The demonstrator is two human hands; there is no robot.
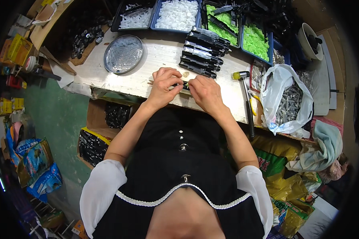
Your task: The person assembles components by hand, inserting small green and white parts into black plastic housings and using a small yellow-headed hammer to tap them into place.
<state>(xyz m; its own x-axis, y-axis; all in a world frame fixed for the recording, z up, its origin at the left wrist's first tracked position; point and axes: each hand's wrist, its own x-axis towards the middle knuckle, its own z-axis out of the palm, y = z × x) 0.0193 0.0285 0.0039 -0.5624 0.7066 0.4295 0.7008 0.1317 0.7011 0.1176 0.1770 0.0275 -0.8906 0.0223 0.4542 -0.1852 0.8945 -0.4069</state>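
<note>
At the front edge of the white worktable [155, 59], my left hand [164, 88] and my right hand [205, 93] come close together. Between their fingertips is a small black part [185, 86] with a bright green spot on it. Thumb and fingers of my left hand pinch its left end, while the bent fingers of my right hand close on its right end. Much of the part is hidden by the fingers. Just beyond my right hand lies a row of long black assembled pieces [203, 51], some with silvery strips.
A round tin of small metal pieces [123, 55] stands left. Behind are trays of white parts [177, 15] and green parts [256, 42]. To the right lie a hammer [247, 99] and a white plastic bag [277, 95] of grey metal parts.
</note>
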